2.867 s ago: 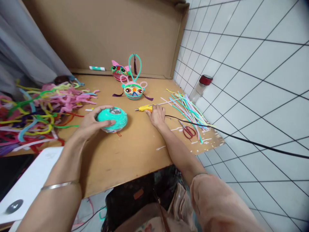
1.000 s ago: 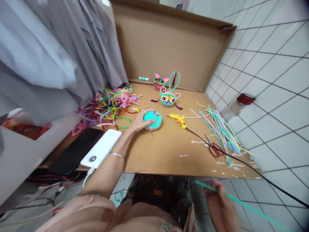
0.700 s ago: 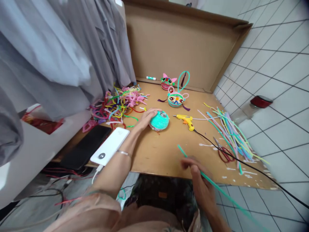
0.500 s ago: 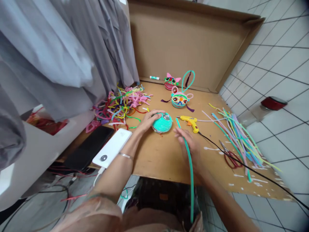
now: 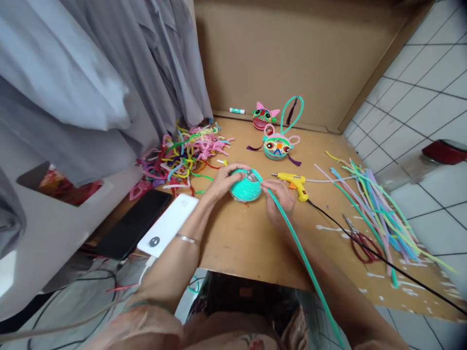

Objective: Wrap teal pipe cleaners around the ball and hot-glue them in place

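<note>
A ball wrapped in turquoise pipe cleaner (image 5: 246,188), with a greyish patch showing on top, rests at the middle of the table. My left hand (image 5: 226,181) grips it from its left side, fingers over the top. My right hand (image 5: 279,197) pinches a long turquoise pipe cleaner (image 5: 301,249) at the ball's right edge. One end of that strip lies against the ball's top right; the rest trails down over my right forearm. A yellow glue gun (image 5: 294,183) lies just right of my right hand.
Two decorated animal heads (image 5: 278,147) stand behind the ball. Tangled pipe cleaners (image 5: 193,150) lie left; straight ones (image 5: 383,209) and red-handled scissors (image 5: 365,245) lie right. A white power bank (image 5: 170,224) and black phone (image 5: 133,224) sit front left. A black cord (image 5: 341,226) crosses the right side.
My right hand has moved up and left to the ball, bringing the turquoise strip's end against it. My left hand still holds the ball. The view has shifted slightly.
</note>
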Available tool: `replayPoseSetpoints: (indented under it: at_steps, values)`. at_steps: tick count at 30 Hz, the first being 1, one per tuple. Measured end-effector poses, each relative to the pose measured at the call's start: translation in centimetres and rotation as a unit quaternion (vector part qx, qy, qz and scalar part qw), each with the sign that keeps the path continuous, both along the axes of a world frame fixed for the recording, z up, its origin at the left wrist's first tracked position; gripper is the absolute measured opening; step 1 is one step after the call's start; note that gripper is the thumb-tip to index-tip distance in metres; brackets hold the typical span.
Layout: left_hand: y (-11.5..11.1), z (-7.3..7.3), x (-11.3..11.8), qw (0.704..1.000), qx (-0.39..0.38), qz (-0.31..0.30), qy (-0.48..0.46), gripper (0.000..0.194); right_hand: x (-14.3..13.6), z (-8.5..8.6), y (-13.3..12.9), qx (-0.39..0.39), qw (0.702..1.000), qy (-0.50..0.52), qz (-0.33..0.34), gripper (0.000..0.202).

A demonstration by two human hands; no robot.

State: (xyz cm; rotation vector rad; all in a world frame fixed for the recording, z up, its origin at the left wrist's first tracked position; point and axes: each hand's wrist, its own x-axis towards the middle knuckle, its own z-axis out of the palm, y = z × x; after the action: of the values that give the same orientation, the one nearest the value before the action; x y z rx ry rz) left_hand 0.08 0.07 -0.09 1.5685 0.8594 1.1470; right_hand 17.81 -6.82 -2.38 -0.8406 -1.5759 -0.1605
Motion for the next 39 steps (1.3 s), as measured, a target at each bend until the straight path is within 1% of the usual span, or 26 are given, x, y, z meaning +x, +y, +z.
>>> replayPoseSetpoints:
  at_steps: [7, 16, 20, 24, 28, 33, 36, 39]
  values:
    - [0.0, -0.1, 0.0, 1.0, 0.003, 0.017, 0.005, 0.034, 0.1, -0.5, -0.5, -0.027, 0.999, -0.002, 0.043, 0.014]
    - [-0.1, 0.1, 0.0, 1.0, 0.015, 0.007, 0.013, 0.033, 0.5, -1.0, 0.1, 0.0, 0.995, -0.028, 0.092, 0.019]
    - [-0.1, 0.1, -0.1, 1.0, 0.017, -0.002, 0.016, 0.033, 0.6, -1.1, 0.3, -0.007, 0.995, -0.037, 0.091, 0.02]
    - [-0.2, 0.1, -0.1, 1.0, 0.015, -0.002, 0.013, 0.034, 0.7, -1.0, 0.4, -0.01, 0.994, -0.031, 0.106, 0.022]
    - [-0.4, 0.2, 0.0, 1.0, 0.014, -0.003, 0.013, 0.033, 0.5, -0.9, 0.4, -0.015, 0.995, -0.037, 0.088, 0.02]
    - [-0.5, 0.4, 0.0, 1.0, 0.024, -0.01, 0.016, 0.034, 0.3, -0.2, 0.0, -0.037, 0.994, -0.04, 0.097, 0.016]
    - [-0.5, 0.4, 0.0, 0.999, 0.023, -0.011, 0.019, 0.034, 0.2, 0.3, -0.4, -0.062, 0.992, -0.054, 0.093, 0.017]
    - [-0.3, 0.3, 0.1, 1.0, 0.021, -0.011, 0.018, 0.032, 0.2, 0.5, -0.6, -0.069, 0.991, -0.065, 0.089, 0.019]
